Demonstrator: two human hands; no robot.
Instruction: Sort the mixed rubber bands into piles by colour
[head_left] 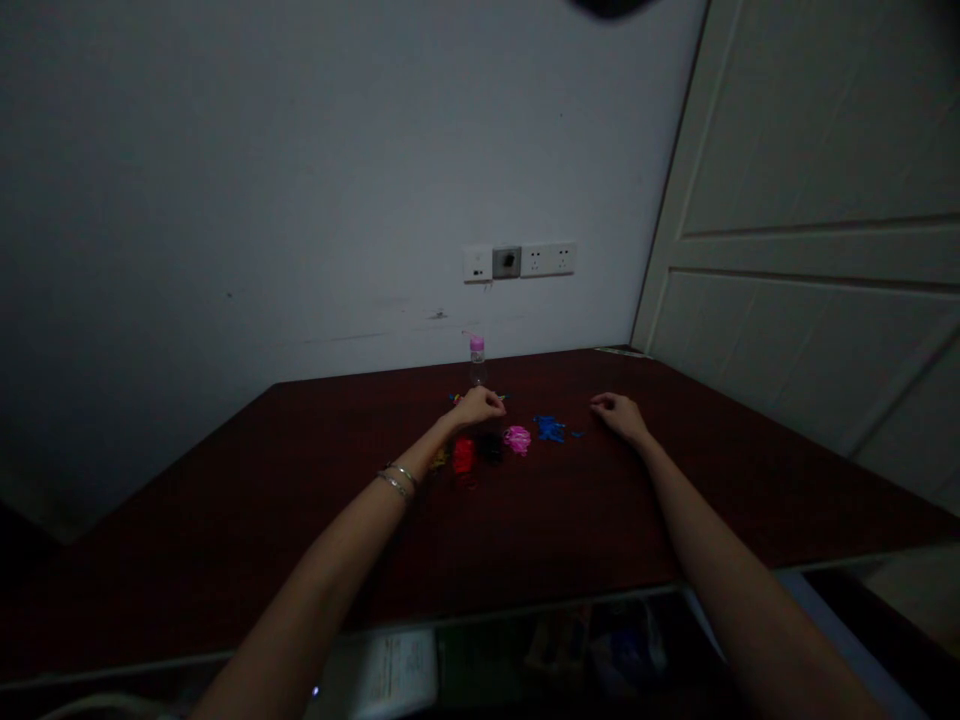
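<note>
Left forearm reaches diagonally inward; left hand above the piles, fingers curled, grip contents indistinct. Right hand low, right of the blue pile, fingers bent, thumb near fingertips; hold unclear. Small glossy strands: pink pile, red pile, black pile, on dark reddish tabletop.

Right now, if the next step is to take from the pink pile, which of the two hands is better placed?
Left, I think. The left hand is close to the pink pile; the right hand is farther, beyond the blue pile.
</note>
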